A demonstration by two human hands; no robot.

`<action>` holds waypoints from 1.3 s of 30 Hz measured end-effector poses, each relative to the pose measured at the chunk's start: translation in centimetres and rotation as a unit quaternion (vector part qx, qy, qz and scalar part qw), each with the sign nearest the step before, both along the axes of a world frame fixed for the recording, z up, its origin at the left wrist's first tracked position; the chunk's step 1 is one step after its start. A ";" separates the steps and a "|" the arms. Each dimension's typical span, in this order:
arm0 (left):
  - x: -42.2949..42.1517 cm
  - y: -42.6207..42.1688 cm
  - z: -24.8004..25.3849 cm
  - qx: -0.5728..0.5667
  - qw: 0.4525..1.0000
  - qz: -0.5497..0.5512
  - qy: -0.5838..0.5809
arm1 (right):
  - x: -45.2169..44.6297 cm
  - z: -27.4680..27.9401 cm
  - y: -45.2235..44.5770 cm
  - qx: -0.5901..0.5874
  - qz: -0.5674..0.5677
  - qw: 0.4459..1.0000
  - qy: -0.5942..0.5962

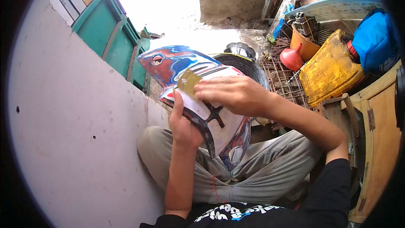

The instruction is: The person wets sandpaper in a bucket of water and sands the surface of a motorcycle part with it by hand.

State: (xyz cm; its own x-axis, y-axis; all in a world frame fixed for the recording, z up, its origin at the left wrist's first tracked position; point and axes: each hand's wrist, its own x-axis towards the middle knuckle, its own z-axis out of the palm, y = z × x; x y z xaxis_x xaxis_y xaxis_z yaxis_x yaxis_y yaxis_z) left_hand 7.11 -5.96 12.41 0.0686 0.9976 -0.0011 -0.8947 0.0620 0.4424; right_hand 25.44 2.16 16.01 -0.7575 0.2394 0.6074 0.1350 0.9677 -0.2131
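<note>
A motorcycle fairing panel (pixel 173 69), its blue, white, red and black paint worn through in patches, is tilted above my lap. My left hand (pixel 185 128) grips its lower left edge, thumb up along the side and the other fingers hidden behind. With fingers stretched flat, my right hand (pixel 238 95) presses a piece of yellowish-brown sandpaper (pixel 188 82) against the panel's white area. Part of the sheet sticks out past the fingertips. The panel's lower end hangs down between my grey-trousered legs (pixel 270 164).
A pale wall (pixel 80 114) rises close on my left, with a green cabinet (pixel 101 29) beyond it. To the right are a yellow jerrycan (pixel 331 69), a red funnel (pixel 292 57), a blue bag (pixel 375 38) and a wire rack (pixel 280 78). A black tub (pixel 249 69) stands behind the panel.
</note>
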 end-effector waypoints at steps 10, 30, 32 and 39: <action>1.2 -1.0 -0.3 -0.050 0.998 -0.038 -0.009 | -0.5 -1.0 -1.7 -0.105 -0.115 0.988 -0.003; 3.0 -1.8 -1.0 -0.069 0.995 -0.049 0.052 | 0.8 -1.5 -2.3 -0.063 -0.123 0.989 0.046; 3.5 -1.8 0.0 -0.049 0.995 -0.021 0.081 | 1.1 -1.0 -1.8 -0.061 -0.115 0.991 0.031; 2.4 -2.2 -0.7 -0.074 0.995 -0.042 0.044 | 0.5 -0.7 -2.8 -0.021 -0.079 0.997 -0.003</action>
